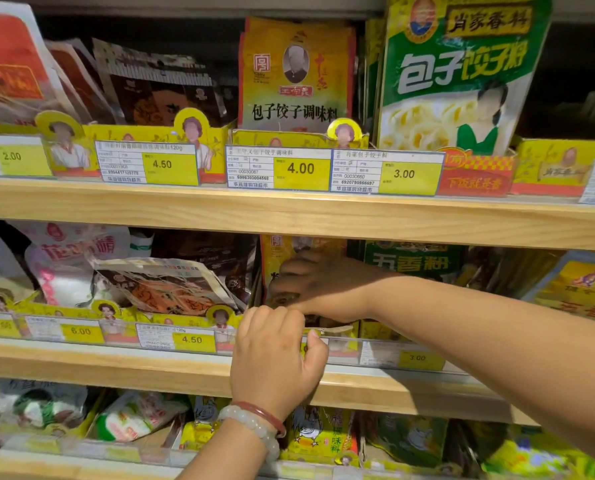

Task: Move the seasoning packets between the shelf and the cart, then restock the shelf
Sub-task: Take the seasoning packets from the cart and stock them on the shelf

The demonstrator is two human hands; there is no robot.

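**Seasoning Packets Held at the Middle Shelf**

Reaching into the middle shelf (289,216), the right hand (318,285) is laid over a stack of yellow seasoning packets (282,247) standing upright in a yellow display tray (375,329) at the shelf's front edge. The packets are printed with a red square mark and a small portrait near the top; the lower print is hidden by the hand. The right fingers are curled over the stack's left edge, gripping it. The left hand (275,362) is positioned just below, at the front edge of the same shelf, its fingers curled; the thumb and fingers are pinched on the tray's front lip beside the price strip (192,339). A bead bracelet (254,424) is worn on the left wrist. A green packet (413,259) stands just right of the yellow stack.
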